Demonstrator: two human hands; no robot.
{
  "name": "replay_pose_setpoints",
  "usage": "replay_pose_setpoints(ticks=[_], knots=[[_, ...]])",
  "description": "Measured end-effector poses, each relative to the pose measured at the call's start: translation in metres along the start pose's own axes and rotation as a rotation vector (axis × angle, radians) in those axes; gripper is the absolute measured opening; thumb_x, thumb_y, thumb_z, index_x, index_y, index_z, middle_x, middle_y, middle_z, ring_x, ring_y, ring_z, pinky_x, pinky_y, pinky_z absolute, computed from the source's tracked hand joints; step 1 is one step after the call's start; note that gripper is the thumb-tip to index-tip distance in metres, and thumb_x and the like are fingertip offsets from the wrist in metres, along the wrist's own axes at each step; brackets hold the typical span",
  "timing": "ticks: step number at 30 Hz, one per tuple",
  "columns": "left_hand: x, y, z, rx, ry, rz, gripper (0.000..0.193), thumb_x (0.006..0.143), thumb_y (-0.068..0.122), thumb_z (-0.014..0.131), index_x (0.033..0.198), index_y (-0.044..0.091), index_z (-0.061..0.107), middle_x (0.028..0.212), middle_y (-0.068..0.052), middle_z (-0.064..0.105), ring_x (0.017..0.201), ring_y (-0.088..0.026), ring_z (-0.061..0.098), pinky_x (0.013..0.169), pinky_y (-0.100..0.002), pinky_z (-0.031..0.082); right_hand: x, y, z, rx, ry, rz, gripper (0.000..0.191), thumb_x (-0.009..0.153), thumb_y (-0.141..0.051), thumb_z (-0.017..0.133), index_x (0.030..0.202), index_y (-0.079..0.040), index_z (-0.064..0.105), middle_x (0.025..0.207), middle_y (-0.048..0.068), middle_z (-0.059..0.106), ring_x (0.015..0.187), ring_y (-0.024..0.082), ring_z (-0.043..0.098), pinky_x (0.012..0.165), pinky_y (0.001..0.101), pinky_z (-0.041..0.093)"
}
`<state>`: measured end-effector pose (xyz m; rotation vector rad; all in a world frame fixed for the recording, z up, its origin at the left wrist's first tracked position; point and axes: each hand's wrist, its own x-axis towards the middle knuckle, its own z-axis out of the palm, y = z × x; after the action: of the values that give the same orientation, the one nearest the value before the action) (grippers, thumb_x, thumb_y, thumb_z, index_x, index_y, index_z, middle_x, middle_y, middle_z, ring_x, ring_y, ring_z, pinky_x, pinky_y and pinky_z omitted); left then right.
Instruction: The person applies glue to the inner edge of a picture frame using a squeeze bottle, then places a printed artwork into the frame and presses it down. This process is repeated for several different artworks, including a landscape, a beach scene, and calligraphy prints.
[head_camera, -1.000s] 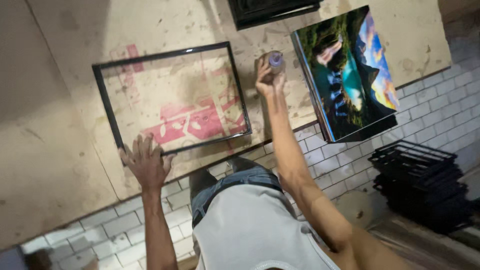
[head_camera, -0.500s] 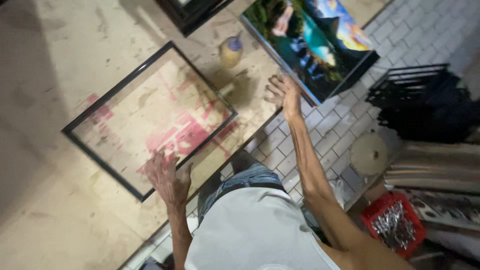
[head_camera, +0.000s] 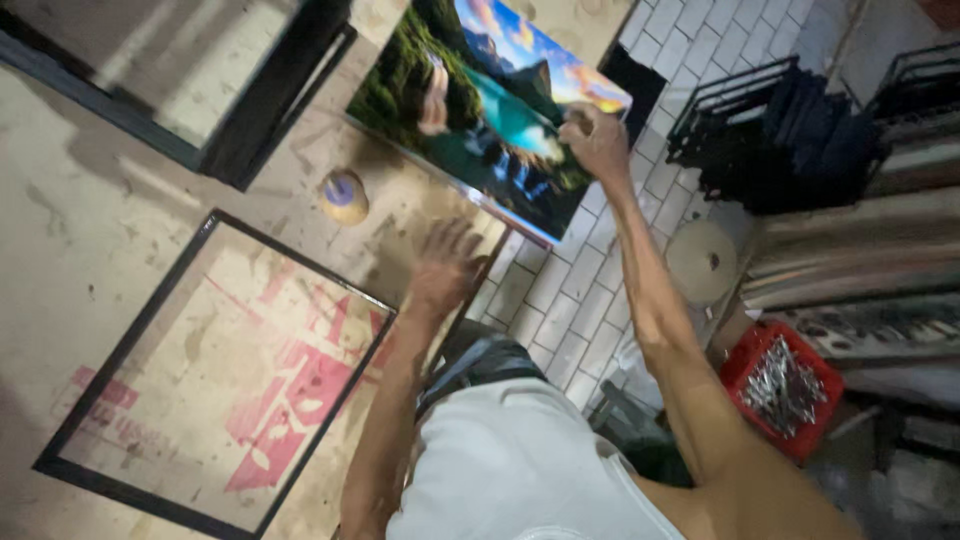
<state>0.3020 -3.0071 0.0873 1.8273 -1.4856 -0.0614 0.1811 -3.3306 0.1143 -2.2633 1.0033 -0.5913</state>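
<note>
Framing workshop: scuffed board worktop (head_camera: 120, 240) over a white tiled floor (head_camera: 560, 320). Right hand (head_camera: 596, 140) gripping the near corner of the landscape print (head_camera: 480, 110), fingers closed on its edge; print lying flat at the worktop's far end, part overhanging the tiles. Left hand (head_camera: 445, 265) spread flat, holding nothing, just beside the corner of the empty black frame (head_camera: 215, 375). Small bottle (head_camera: 343, 195) between frame and print. Red crate of metal fittings (head_camera: 785, 385) off to the right. Judgement: early stage, print not yet in the frame.
</note>
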Motion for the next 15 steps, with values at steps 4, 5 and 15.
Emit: replay_pose_setpoints(ticks=[4, 5, 15], knots=[[0.043, -0.014, 0.047, 0.060, -0.120, 0.035, 0.041, 0.084, 0.028, 0.077, 0.122, 0.015, 0.067, 0.139, -0.014, 0.057, 0.138, -0.035, 0.047, 0.120, -0.052, 0.032, 0.089, -0.021, 0.027, -0.080, 0.061, -0.333, 0.040, 0.083, -0.022, 0.078, 0.117, -0.002, 0.071, 0.110, 0.022, 0.074, 0.101, 0.036, 0.073, 0.089, 0.0431, 0.058], [0.050, -0.018, 0.053, 0.039, -0.139, 0.012, 0.040, 0.087, 0.028, 0.077, 0.123, 0.013, 0.066, 0.141, -0.014, 0.056, 0.140, -0.035, 0.046, 0.123, -0.052, 0.031, 0.105, -0.033, 0.043, -0.094, 0.077, -0.351, 0.041, 0.082, -0.022, 0.078, 0.118, -0.003, 0.072, 0.112, 0.022, 0.074, 0.103, 0.037, 0.072, 0.091, 0.0446, 0.057], [0.095, -0.054, 0.057, 0.136, -0.144, -0.047, 0.071, 0.069, 0.040, 0.086, 0.134, 0.021, 0.065, 0.153, -0.009, 0.050, 0.149, -0.033, 0.039, 0.125, -0.069, 0.010, 0.239, -0.148, 0.144, -0.136, -0.019, -0.248, 0.041, 0.078, -0.034, 0.078, 0.109, -0.007, 0.075, 0.098, 0.019, 0.072, 0.097, 0.039, 0.067, 0.087, 0.0506, 0.054]])
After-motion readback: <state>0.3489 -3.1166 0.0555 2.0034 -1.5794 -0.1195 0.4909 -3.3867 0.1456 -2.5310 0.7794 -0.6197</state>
